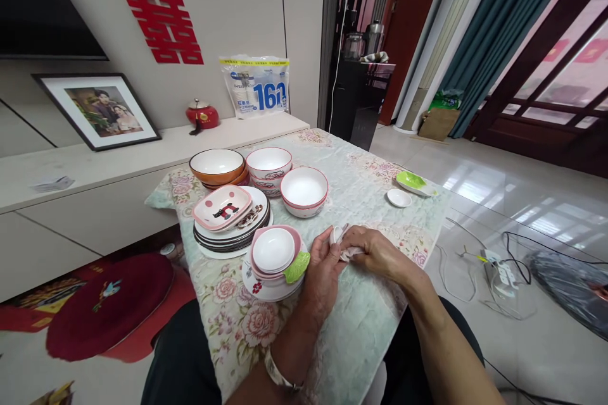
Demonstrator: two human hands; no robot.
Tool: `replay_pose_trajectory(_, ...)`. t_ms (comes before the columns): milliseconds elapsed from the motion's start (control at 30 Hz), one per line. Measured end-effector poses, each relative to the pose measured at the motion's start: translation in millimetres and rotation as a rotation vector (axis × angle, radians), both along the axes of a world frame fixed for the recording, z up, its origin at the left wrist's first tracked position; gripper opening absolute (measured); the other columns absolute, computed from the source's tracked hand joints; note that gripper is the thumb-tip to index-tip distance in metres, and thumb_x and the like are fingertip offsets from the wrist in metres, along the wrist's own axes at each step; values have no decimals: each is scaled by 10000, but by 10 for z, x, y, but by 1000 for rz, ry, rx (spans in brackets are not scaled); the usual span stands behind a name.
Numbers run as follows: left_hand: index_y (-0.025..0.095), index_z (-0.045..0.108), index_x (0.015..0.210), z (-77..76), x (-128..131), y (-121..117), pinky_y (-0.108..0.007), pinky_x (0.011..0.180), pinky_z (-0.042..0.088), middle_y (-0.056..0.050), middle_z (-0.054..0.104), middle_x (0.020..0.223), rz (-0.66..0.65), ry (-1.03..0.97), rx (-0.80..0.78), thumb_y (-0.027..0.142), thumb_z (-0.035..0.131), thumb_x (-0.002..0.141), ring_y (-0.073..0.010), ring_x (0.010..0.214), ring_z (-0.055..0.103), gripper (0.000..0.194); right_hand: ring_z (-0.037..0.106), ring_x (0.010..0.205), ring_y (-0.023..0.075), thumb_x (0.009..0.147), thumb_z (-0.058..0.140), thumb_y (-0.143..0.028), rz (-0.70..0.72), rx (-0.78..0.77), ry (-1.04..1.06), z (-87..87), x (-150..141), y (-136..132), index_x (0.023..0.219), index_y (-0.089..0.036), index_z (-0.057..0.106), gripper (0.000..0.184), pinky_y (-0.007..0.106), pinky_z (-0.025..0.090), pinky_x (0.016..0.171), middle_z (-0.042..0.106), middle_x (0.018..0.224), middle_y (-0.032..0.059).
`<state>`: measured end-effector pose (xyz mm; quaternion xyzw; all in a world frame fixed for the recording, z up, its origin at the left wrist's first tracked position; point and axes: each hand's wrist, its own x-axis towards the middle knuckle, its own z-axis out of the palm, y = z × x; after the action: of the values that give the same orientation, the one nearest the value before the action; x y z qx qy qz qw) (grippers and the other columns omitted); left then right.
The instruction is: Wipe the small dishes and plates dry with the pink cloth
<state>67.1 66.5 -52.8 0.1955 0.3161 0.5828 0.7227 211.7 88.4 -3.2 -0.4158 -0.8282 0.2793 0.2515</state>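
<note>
My left hand (pixel 323 272) and my right hand (pixel 375 252) meet over the floral tablecloth (pixel 361 316), both closed round a small white dish (pixel 338 235) with a pale cloth (pixel 350 253) bunched against it. Just left of my left hand stands a stack of small plates (pixel 272 266), with a white saucer on top and a green leaf-shaped dish (pixel 297 267) leaning at its edge. Behind them are a pile of flat plates (pixel 232 228) topped by a pink square dish (pixel 221 206), and white bowls (pixel 304 191).
A green leaf dish (pixel 414 183) and a small white saucer (pixel 399 197) lie at the table's far right. An orange bowl (pixel 217 166) sits at the back. A low white cabinet (pixel 109 183) runs along the left wall. Cables (pixel 494 266) lie on the tiled floor.
</note>
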Motion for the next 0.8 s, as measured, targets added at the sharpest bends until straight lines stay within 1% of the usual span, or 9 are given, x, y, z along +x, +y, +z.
replay_pose_trajectory(67, 216, 597, 1207, -6, 0, 5, -352, 896, 523, -120, 601, 1325, -15, 1, 6, 345, 827, 677, -274, 1188, 591, 592, 597, 841, 184, 723, 496, 10, -140, 79, -101, -40, -53, -11, 862, -212, 728, 350, 295, 468, 765, 637, 872, 40)
replay_pose_trajectory(167, 207, 590, 1214, -11, -2, 7, -369, 913, 522, -125, 615, 1306, -23, -17, 18, 350, 825, 683, -274, 1182, 592, 598, 576, 785, 182, 759, 497, -29, -373, 157, -173, -142, -132, 7, 925, -187, 706, 309, 285, 450, 702, 599, 894, 63)
replay_pose_trajectory(267, 196, 582, 1224, 7, -8, -7, -403, 910, 535, -136, 613, 1307, -45, -20, 12, 360, 813, 700, -278, 1153, 606, 596, 581, 821, 207, 785, 493, -67, -578, 248, -162, -243, -138, 69, 984, -169, 690, 297, 315, 456, 739, 596, 938, 90)
replay_pose_trajectory(333, 187, 577, 1240, 32, -12, -17, -416, 878, 554, -145, 608, 1310, -82, -9, 2, 378, 790, 721, -279, 1113, 622, 592, 591, 867, 228, 807, 492, -96, -664, 272, -76, -279, -100, 112, 1007, -159, 687, 286, 349, 461, 791, 613, 952, 102)
replay_pose_trajectory(400, 179, 563, 1269, 53, -14, -18, -407, 837, 572, -146, 618, 1288, -105, 1, -13, 389, 746, 754, -263, 1054, 641, 585, 605, 908, 232, 828, 514, -141, -652, 223, 72, -282, -53, 138, 1029, -170, 690, 269, 364, 463, 833, 645, 978, 95)
replay_pose_trajectory(467, 166, 548, 1284, 51, -9, -6, -387, 786, 586, -142, 642, 1232, -108, 31, -22, 389, 670, 798, -242, 983, 654, 548, 616, 959, 224, 836, 564, -198, -536, 111, 217, -260, -21, 143, 1042, -198, 705, 250, 363, 463, 874, 670, 1034, 75)
replay_pose_trajectory(567, 141, 559, 1228, -18, 9, 25, -329, 675, 592, -130, 664, 1144, -104, 238, 24, 299, 592, 803, -225, 907, 658, 455, 625, 978, 215, 834, 631, -292, -376, -84, 374, -222, -16, 120, 1005, -219, 737, 214, 341, 469, 876, 686, 1062, 54)
replay_pose_trajectory(667, 144, 553, 1223, -118, 23, 43, -271, 565, 575, -129, 649, 1154, -97, 534, 111, 200, 560, 760, -224, 894, 648, 467, 636, 825, 193, 815, 673, -355, -376, -233, 493, -216, -45, 85, 910, -204, 745, 191, 295, 487, 712, 699, 936, 45)
replay_pose_trajectory(800, 173, 465, 1348, -169, 20, 33, -245, 472, 553, -152, 586, 1276, -83, 671, 165, 209, 540, 771, -242, 933, 640, 584, 560, 536, 138, 796, 701, -438, -340, -446, 591, -198, -97, 43, 885, -202, 705, 252, 247, 403, 469, 661, 719, 9)
